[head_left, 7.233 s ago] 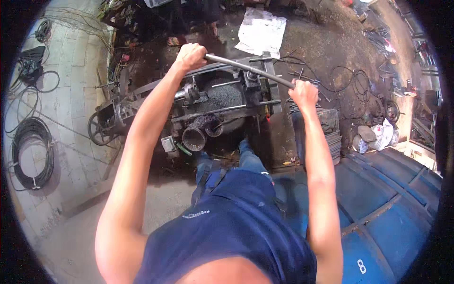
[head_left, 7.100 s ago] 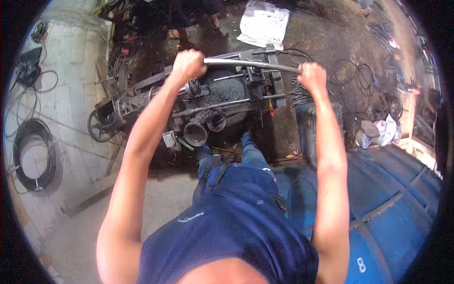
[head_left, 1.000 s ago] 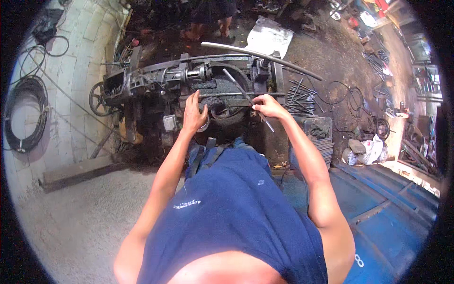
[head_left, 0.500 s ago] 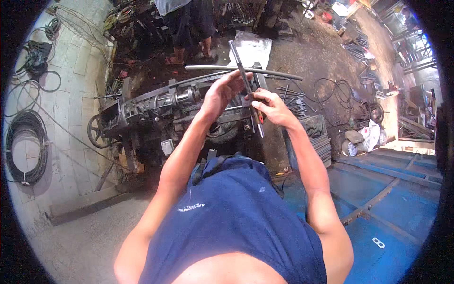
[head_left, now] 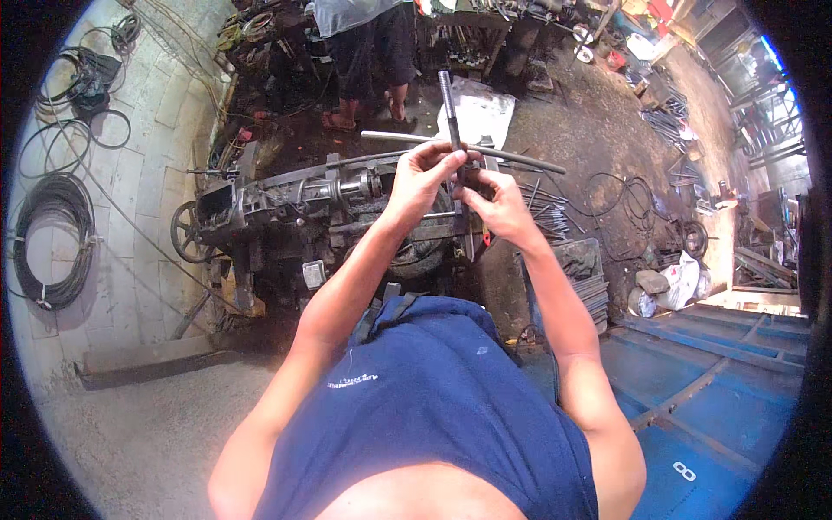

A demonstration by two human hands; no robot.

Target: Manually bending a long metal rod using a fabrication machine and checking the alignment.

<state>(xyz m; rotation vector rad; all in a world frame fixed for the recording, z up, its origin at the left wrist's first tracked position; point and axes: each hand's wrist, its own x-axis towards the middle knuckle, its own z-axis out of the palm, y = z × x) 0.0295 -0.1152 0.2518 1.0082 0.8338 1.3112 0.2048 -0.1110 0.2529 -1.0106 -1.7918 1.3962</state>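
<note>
A dark metal rod with a bright threaded upper end [head_left: 447, 94] points away from me, over the machine. My left hand [head_left: 421, 184] is closed round its middle, thumb on top. Just below, my right hand [head_left: 497, 208] pinches the same rod with thumb and fingertips. Between the hands the rod is partly hidden by my fingers, and I cannot make out whether a small part sits there. A small red piece [head_left: 486, 237] shows below my right hand; its kind is unclear.
Beneath my hands stands a greasy machine [head_left: 303, 195] with a handwheel [head_left: 186, 232]. A long pale bar [head_left: 529, 162] crosses behind the rod. Metal rods lie at right [head_left: 550, 212]. Another person [head_left: 368, 52] stands beyond. Blue metal panels [head_left: 693, 390] lie lower right.
My left hand has gone from stretched fingers beside the rod to closed round it. The rod has turned more upright in view. The view has shifted slightly, showing more of the other person.
</note>
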